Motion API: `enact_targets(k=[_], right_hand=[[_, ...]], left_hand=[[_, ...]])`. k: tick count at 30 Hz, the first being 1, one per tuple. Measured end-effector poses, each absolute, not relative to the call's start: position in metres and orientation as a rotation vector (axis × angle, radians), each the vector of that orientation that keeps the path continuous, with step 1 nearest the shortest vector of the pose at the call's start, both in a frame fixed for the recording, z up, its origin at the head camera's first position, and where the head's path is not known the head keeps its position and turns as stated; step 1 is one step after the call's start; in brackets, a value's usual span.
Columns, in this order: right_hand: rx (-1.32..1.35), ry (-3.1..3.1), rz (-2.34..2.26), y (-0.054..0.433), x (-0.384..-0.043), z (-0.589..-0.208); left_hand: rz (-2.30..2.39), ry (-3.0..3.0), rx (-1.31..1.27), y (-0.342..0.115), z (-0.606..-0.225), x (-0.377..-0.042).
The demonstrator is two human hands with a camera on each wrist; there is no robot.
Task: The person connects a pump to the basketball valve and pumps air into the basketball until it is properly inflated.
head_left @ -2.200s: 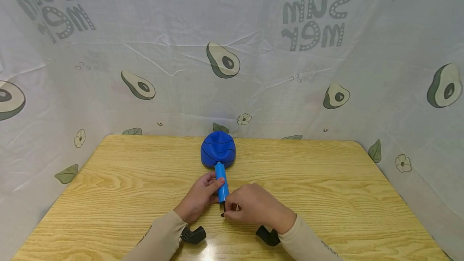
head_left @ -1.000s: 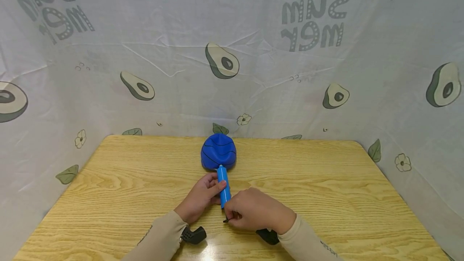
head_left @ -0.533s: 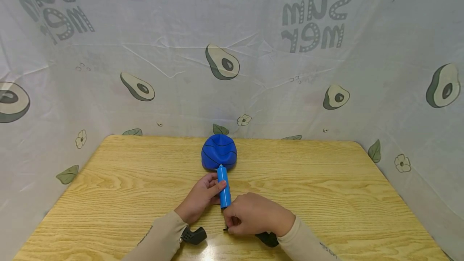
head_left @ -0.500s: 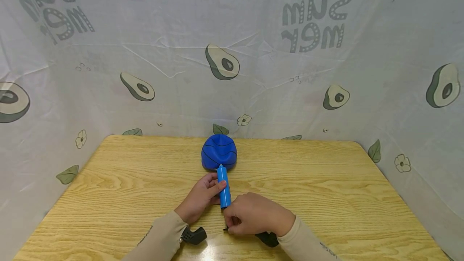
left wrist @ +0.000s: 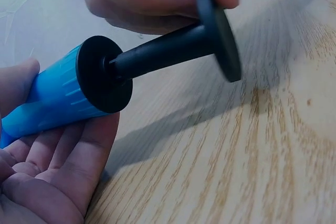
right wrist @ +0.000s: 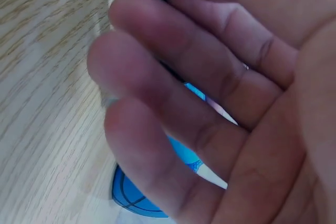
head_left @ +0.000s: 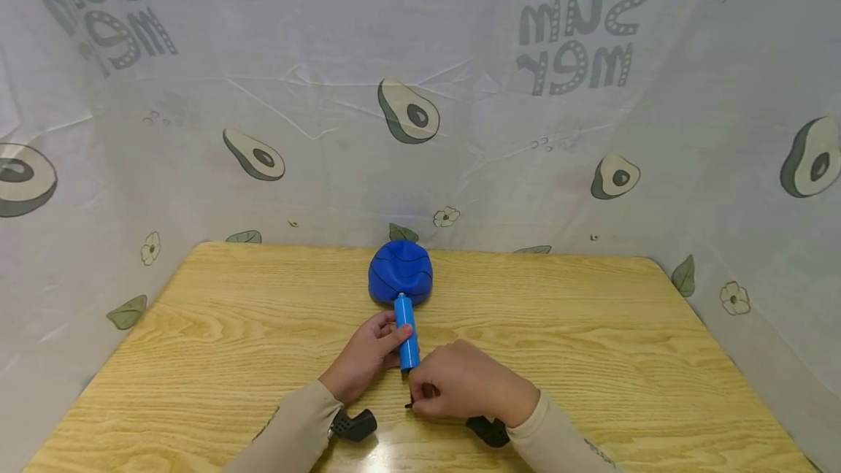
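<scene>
A blue hand pump (head_left: 406,334) points away from me, its tip right at a dented, partly deflated blue ball (head_left: 401,273) with black lines. My left hand (head_left: 368,352) grips the pump's barrel, thumb on top and fingers beneath. In the left wrist view the black plunger (left wrist: 163,53) stands partly drawn out of the barrel, ending in a flat round handle (left wrist: 223,40). My right hand (head_left: 463,383) pinches the plunger by that handle; in the right wrist view its other fingers (right wrist: 136,66) curl loosely alongside. The ball's valve is hidden behind the pump tip.
The wooden table (head_left: 558,327) lies under both hands, and the ball sits near its far edge. Behind it hangs a pale curtain (head_left: 499,166) printed with avocados. Black wrist devices (head_left: 355,425) are strapped at both sleeves.
My right hand drew the plunger back toward me and has since moved slightly forward again. My left hand keeps holding the barrel by the ball, which looks about the same.
</scene>
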State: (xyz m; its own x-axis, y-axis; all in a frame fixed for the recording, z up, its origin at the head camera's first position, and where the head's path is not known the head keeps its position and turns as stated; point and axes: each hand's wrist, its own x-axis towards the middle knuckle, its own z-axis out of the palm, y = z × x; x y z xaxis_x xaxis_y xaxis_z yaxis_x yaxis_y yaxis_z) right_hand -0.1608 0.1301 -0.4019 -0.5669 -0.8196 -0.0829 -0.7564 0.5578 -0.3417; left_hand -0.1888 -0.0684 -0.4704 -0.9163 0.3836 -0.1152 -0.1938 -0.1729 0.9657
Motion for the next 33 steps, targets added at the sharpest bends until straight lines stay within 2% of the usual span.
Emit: enact_targets(k=[11, 33], right_hand=[[-1.302, 2.706, -0.445, 0.1316, -0.1622, -0.4022], [-1.339, 2.599, -0.400, 0.1320, -0.1578, -0.4068]], left_hand=[[2.155, 1.718, 0.210, -0.0681, -0.4712, -0.1879], [2.120, 1.729, 0.314, -0.0688, -0.4776, -0.1858]])
